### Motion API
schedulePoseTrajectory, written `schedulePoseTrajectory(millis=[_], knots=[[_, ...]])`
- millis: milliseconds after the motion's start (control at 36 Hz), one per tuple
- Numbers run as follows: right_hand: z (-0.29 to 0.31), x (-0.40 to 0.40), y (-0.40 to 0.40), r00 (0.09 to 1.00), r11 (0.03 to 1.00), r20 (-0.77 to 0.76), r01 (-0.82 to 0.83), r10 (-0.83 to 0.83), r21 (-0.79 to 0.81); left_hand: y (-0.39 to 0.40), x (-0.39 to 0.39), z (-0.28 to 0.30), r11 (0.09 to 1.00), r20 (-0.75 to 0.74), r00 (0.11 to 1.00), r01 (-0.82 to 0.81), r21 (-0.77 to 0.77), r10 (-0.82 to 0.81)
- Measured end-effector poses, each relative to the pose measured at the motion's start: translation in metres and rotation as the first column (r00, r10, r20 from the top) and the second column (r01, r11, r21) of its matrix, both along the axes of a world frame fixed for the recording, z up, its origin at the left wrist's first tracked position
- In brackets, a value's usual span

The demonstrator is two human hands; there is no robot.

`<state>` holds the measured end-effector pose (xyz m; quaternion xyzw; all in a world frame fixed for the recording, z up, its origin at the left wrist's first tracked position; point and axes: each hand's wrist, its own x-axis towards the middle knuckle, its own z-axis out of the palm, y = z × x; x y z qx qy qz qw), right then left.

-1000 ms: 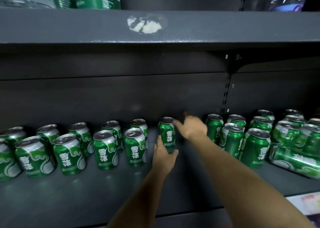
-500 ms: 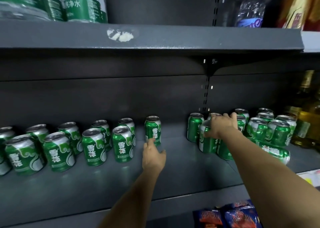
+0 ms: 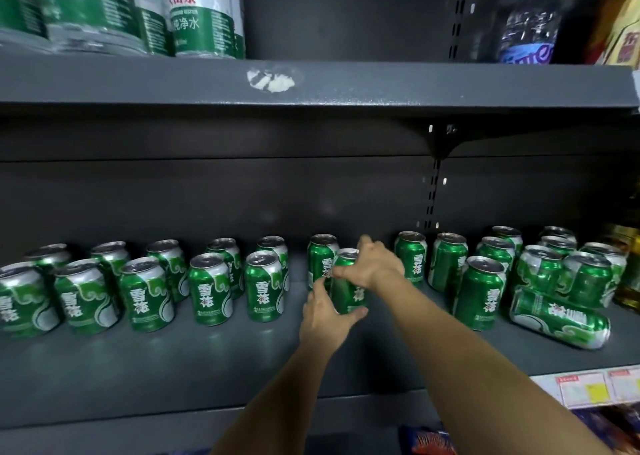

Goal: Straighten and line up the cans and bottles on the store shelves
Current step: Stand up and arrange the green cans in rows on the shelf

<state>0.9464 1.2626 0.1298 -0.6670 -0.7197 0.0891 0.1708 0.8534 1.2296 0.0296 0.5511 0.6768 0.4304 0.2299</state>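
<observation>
A person's two bare hands meet on a single green can (image 3: 347, 283) at the middle of a dark grey store shelf (image 3: 207, 361), seen from the head camera. The right hand (image 3: 372, 264) curls over the can's upper part from the right, thumb stretched left across its front; the left hand (image 3: 323, 317) cups the lower part from the front left, fingers and thumb wrapped round the base. The can stands upright, long axis vertical, silver top facing up, label partly hidden by the hands. It sits just in front of another upright can (image 3: 322, 259) in the back row.

To the left, two rows of upright green cans (image 3: 211, 290) run along the shelf, white characters on their labels facing forward, the front row staggered against the back. To the right, a looser cluster of upright cans (image 3: 479, 292) stands near the shelf bracket, unevenly spaced. At the far right one toppled can (image 3: 559, 317) lies on its side at the front of the cluster, long axis roughly along the shelf, its end pointing right and slightly forward.

On the shelf above, wrapped water bottles (image 3: 204, 11) with green labels stand at left, and a clear bottle with a blue label (image 3: 528, 28) at right. Price tags (image 3: 588, 390) line the shelf edge at lower right.
</observation>
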Motion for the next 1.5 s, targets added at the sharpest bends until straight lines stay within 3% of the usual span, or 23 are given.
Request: schedulePoseTrajectory(millis=[83,194,361,417,556,750,861,972,1083,1194,1333,1389,1500], knots=[[-0.007,-0.016,-0.008,0.999,1.0,-0.043,0.001,-0.001,0.012,-0.003,-0.007,0.001,0.998,-0.069,0.996,-0.051,-0.032,0.049],[-0.016,-0.03,-0.014,0.995,0.998,-0.092,-0.028,0.033,0.059,-0.004,-0.014,0.005,0.994,-0.048,0.993,-0.106,-0.026,0.105],[-0.032,-0.014,-0.004,0.877,0.939,-0.459,-0.268,0.145,-0.215,0.002,-0.029,0.011,0.997,0.013,0.997,-0.081,0.008,0.081],[-0.042,-0.014,-0.002,0.851,0.939,-0.504,-0.282,0.149,-0.199,0.002,-0.03,0.012,0.997,0.03,0.997,-0.072,0.02,0.072],[-0.054,-0.019,0.004,0.892,0.977,-0.427,-0.2,0.151,-0.072,0.002,-0.027,0.009,0.997,0.056,0.996,-0.074,0.027,0.072],[-0.053,-0.013,0.004,0.912,0.98,-0.39,-0.175,0.125,-0.094,0.0,-0.023,0.006,0.991,0.048,0.992,-0.118,0.057,0.115],[-0.044,0.013,-0.006,0.92,0.996,-0.387,0.08,-0.055,0.047,-0.012,-0.019,0.005,0.961,0.012,0.971,-0.24,0.134,0.241],[-0.033,0.05,-0.025,0.866,0.84,-0.365,0.456,-0.341,0.296,-0.024,-0.007,0.008,0.933,-0.006,0.959,-0.276,0.231,0.285],[-0.031,0.097,-0.03,0.797,0.728,-0.384,0.593,-0.467,0.345,-0.026,0.014,0.007,0.947,-0.022,0.975,-0.211,0.24,0.223],[-0.029,0.141,-0.026,0.763,0.755,-0.433,0.611,-0.48,0.239,-0.024,0.036,0.005,0.964,-0.054,0.986,-0.144,0.226,0.16],[-0.041,0.17,-0.011,0.732,0.903,-0.547,0.412,-0.407,-0.121,-0.015,0.065,0.002,0.968,-0.03,0.987,-0.149,0.204,0.159],[-0.048,0.174,-0.01,0.77,0.922,-0.514,0.363,-0.378,-0.133,-0.012,0.077,0.0,0.976,-0.038,0.988,-0.139,0.165,0.147],[-0.051,0.175,-0.011,0.869,0.948,-0.402,0.319,-0.289,0.008,-0.004,0.102,-0.003,0.994,-0.041,0.996,-0.078,0.072,0.081]])
